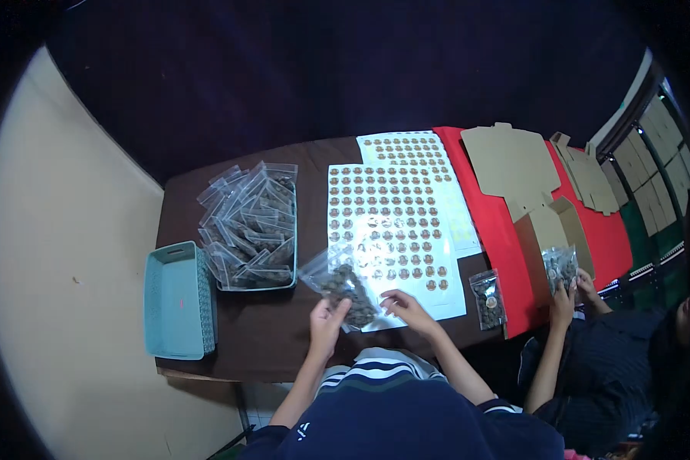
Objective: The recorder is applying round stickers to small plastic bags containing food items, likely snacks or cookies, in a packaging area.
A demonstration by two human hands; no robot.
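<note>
My left hand (329,322) grips a clear zip bag (349,295) filled with small dark lumps. The thumb lies on the bag's front, and its zip end tilts up to the left. Close to the bag's right edge is my right hand (409,310), its fingers bent and slightly apart, with nothing visible in them. Beneath and beyond lies a white sheet of round brown stickers (391,222), with gaps in its lower rows. The bag covers the sheet's lower left corner.
On the left stand a teal basket heaped with filled zip bags (253,230) and a second teal basket (208,307). One filled bag (487,300) lies to the right. Beyond it, another person's hands (563,303) hold a bag by a cardboard box (533,241) on red cloth.
</note>
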